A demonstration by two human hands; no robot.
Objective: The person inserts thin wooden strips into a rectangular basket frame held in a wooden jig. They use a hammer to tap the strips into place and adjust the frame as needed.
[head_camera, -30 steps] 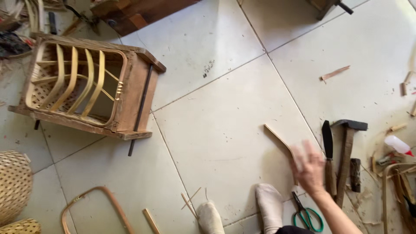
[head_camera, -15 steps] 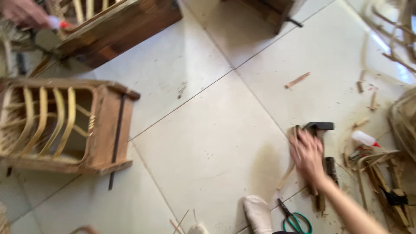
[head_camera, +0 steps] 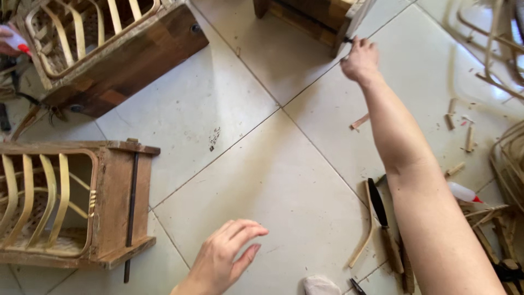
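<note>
My right hand is stretched far forward, its fingers closed on the lower corner of a dark wooden frame at the top of the view, where a small black part sticks out. My left hand hovers low over the pale floor tiles with its fingers spread, holding nothing. It is nearest a wooden seat frame with bent rattan slats that lies on its side at the left.
A second rattan-backed wooden frame lies top left, where another person's hand holds a red-tipped bottle. By my right arm lie a black-bladed knife, a curved rattan strip, a white glue bottle and scattered offcuts. My white sock shows below.
My right hand left the tools on the floor and reached up to the far wooden frame. My left hand came into view. The view swung up and to the left.
</note>
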